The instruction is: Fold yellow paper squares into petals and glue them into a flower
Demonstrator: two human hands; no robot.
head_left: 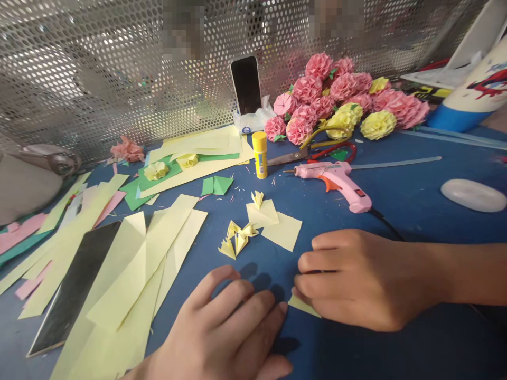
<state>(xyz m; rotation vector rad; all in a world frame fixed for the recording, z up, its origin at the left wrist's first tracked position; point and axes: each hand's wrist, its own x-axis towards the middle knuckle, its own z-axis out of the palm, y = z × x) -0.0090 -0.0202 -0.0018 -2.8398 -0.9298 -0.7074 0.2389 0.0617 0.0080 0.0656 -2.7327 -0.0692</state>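
Note:
At the lower middle my left hand hovers over or rests on the table, fingers apart and loosely bent, with nothing seen in it. My right hand is curled with its fingers pressed down on a small piece of pale yellow paper; most of that paper is hidden beneath it. Beyond the hands lie two overlapping yellow paper squares and several small folded yellow paper pieces, one of them on the upper square.
Yellow paper strips partly cover a dark flat slab at left. A glue stick, scissors and pink glue gun sit mid-table. Behind are paper flowers, a propped phone and a perforated metal panel. A white mouse-shaped object lies right.

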